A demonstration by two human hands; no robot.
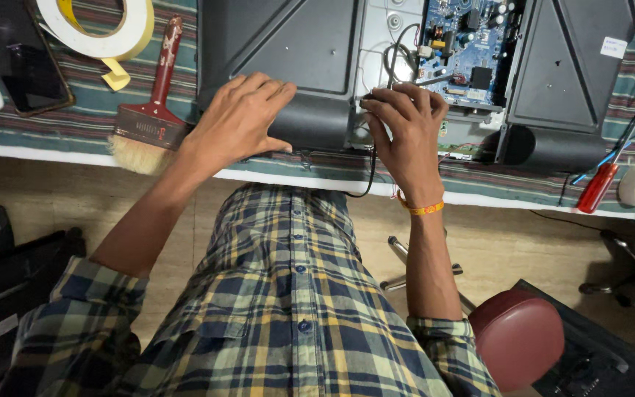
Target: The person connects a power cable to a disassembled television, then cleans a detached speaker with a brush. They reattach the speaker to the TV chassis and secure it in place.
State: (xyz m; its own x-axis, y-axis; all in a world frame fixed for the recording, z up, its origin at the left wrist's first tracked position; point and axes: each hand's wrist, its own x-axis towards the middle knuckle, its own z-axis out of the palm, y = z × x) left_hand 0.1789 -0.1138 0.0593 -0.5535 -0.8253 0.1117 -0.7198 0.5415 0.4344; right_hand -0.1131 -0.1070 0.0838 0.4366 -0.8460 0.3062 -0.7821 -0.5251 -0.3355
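Black device casing (288, 51) at upper centre is pressed at its near edge by the flat, released left hand (240, 121); a black cable (371, 158) is pinched by the right hand (406, 129). A white label (614, 47) is seen upper right.

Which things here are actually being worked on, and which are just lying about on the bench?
In use:
left hand flat on the dark back panel
right hand at the black cable, beside the blue circuit board

Lying about:
paintbrush
tape roll
phone
red screwdriver

Place: electronics repair workshop | Evidence: opened appliance with exposed circuit board (464, 44) mid-desk; screwdriver (598, 185), tape rolls, brush (148, 110) along desk (75, 121) edges
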